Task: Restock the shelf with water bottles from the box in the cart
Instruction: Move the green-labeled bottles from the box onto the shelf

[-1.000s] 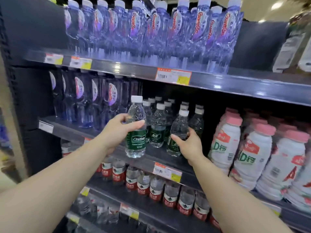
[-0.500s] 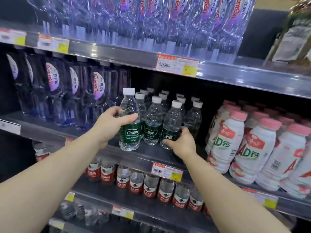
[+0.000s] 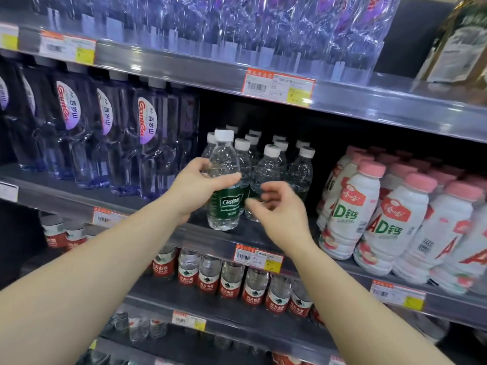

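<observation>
- At the left of the frame, tall purple-label bottles [image 3: 147, 143] stand in a row on the middle shelf [image 3: 163, 237]. They are not part of this job.
- Just left of the middle, the left hand [image 3: 196, 187] grips a water bottle [image 3: 224, 185] with a green label and a white cap. The thumb and fingers wrap around its clear upper part.
- The bottle is upright at the front edge of the middle shelf. I cannot tell if its bottom rests on the shelf or hangs just above it.
- Right behind it, in the middle of the frame, more small water bottles [image 3: 268, 164] with white caps stand in rows. The held bottle looks like the front one of the left row.
- Just right of the held bottle, the right hand [image 3: 276, 209] is loose and holds nothing. Its fingers are softly curled near the green label, and I cannot tell if they touch it.
- At the right of the frame, white milk drink bottles [image 3: 369, 209] with pink caps fill the same shelf.
- The step looks like putting this bottle in its spot at the front of the row.
- Next, I think the left hand needs to set the bottle down flat, close to the bottles behind, label facing out, then let go gently so nothing tips.
- The box and the cart are not in view, so I cannot say how many bottles are left.
</observation>
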Motion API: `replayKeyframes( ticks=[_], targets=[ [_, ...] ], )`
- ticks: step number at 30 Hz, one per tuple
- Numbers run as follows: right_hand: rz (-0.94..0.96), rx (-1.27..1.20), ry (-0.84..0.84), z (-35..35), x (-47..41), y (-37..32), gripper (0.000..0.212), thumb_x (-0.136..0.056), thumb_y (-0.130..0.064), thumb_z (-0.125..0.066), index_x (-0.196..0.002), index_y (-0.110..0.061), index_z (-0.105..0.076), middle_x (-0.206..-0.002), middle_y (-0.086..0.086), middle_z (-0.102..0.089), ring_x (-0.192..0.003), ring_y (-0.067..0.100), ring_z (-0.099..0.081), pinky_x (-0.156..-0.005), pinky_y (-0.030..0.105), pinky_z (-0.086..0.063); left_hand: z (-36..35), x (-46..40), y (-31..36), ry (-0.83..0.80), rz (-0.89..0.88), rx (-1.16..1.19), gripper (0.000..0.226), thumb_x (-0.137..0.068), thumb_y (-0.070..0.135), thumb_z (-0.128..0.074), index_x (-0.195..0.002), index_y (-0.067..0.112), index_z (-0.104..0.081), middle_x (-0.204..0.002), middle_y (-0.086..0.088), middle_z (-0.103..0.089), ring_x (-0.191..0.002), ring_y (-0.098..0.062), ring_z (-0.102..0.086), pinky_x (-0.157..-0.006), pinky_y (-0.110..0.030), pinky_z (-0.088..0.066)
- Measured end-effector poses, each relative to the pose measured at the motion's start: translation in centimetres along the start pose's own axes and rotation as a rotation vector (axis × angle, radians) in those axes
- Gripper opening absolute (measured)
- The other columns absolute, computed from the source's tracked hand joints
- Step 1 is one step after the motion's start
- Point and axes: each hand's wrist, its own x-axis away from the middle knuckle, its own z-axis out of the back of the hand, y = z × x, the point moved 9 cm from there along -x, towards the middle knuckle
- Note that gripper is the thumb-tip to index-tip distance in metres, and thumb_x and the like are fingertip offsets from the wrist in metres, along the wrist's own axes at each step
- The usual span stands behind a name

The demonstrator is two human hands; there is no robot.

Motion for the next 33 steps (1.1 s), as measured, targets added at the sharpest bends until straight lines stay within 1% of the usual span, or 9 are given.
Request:
replayKeyframes(
  ticks=[3,6,9,12,15,19,25,30,33],
  targets=[
    [0.023,0.101,-0.194,-2.0,1.5,-1.0,0.078,-0.072,-0.041,-0.08,-0.138,-0.023,-0.042,-0.117,-0.013,-0.055,-0.104,0.008,-0.058,-0.086,0.025,-0.049,-2.8,0.5,1.2,0.03,0.0,-0.019,0.083,-0.06,0.052,-0.088,-0.126,0.018,-0.049,-0.109,0.0,-0.066,-0.096,-0.017,-0.066,-0.083,-0.038,-0.055],
    [0.002,0.114,-0.062,0.2,1.5,-0.4,0.076,-0.07,-0.044,-0.081,-0.133,-0.026,-0.043,-0.11,-0.017,-0.053,-0.104,0.008,-0.056,-0.079,0.023,-0.048,-5.5,1.1,2.4,0.031,0.001,-0.032,0.089,-0.067,0.047,-0.086,-0.138,0.017,-0.041,-0.116,-0.001,-0.059,-0.102,-0.02,-0.061,-0.082,-0.034,-0.05],
    [-0.05,0.184,0.046,2.1,1.3,0.9,0.084,-0.066,-0.054,-0.079,-0.134,-0.025,-0.041,-0.123,-0.011,-0.054,-0.11,0.012,-0.056,-0.084,0.035,-0.052,-8.2,1.6,3.2,-0.063,-0.009,-0.026,0.073,-0.068,0.05,-0.084,-0.124,0.025,-0.043,-0.109,0.007,-0.059,-0.1,-0.016,-0.062,-0.088,-0.037,-0.051],
    [-0.13,0.164,0.138,4.1,1.0,2.8,0.071,-0.066,-0.054,-0.079,-0.123,-0.026,-0.047,-0.115,-0.012,-0.059,-0.106,0.014,-0.06,-0.083,0.039,-0.054,-10.7,2.3,3.4,-0.28,0.024,0.026,0.071,-0.07,0.065,-0.073,-0.12,0.019,-0.052,-0.118,0.002,-0.063,-0.108,-0.019,-0.061,-0.093,-0.04,-0.053],
    [-0.18,0.102,0.153,5.2,0.2,4.8,0.057,-0.071,-0.046,-0.08,-0.117,-0.026,-0.051,-0.111,-0.01,-0.063,-0.106,0.015,-0.061,-0.087,0.035,-0.051,-11.1,2.4,3.0,-0.407,0.051,0.063,0.054,-0.086,0.062,-0.057,-0.123,0.022,-0.057,-0.123,-0.001,-0.064,-0.112,-0.02,-0.063,-0.096,-0.041,-0.053],
    [-0.229,0.033,0.129,4.8,-0.7,6.6,0.073,-0.078,-0.034,-0.079,-0.136,-0.016,-0.038,-0.123,0.0,-0.06,-0.106,0.015,-0.056,-0.092,0.03,-0.046,-8.0,0.8,1.7,-0.217,0.014,-0.015,0.045,-0.095,0.052,-0.052,-0.124,0.018,-0.058,-0.112,0.003,-0.067,-0.105,-0.016,-0.064,-0.093,-0.041,-0.055],
    [-0.232,0.009,0.01,3.6,-1.7,7.7,0.065,-0.085,-0.027,-0.073,-0.14,-0.015,-0.039,-0.127,-0.003,-0.057,-0.105,0.012,-0.052,-0.085,0.024,-0.04,-5.0,0.2,-0.7,-0.136,0.045,-0.012,0.028,-0.097,0.043,-0.055,-0.107,0.019,-0.063,-0.109,-0.001,-0.069,-0.1,-0.019,-0.067,-0.082,-0.036,-0.057],
    [-0.285,0.105,0.151,3.2,-1.7,8.7,0.109,-0.052,-0.061,-0.083,-0.14,-0.019,-0.034,-0.133,0.006,-0.053,-0.122,0.023,-0.051,-0.103,0.04,-0.045,-3.5,0.0,-1.3,-0.099,0.037,-0.006,0.017,-0.097,0.039,-0.056,-0.097,0.022,-0.062,-0.107,-0.002,-0.07,-0.1,-0.02,-0.067,-0.087,-0.038,-0.057],
    [-0.31,0.208,0.172,2.8,-1.9,8.7,0.091,-0.061,-0.05,-0.086,-0.129,-0.011,-0.04,-0.129,0.012,-0.054,-0.118,0.03,-0.053,-0.097,0.039,-0.046,-3.3,0.0,-1.3,-0.098,0.03,-0.008,0.016,-0.097,0.038,-0.056,-0.095,0.023,-0.061,-0.105,-0.001,-0.07,-0.099,-0.02,-0.068,-0.086,-0.038,-0.057]
  ],
)
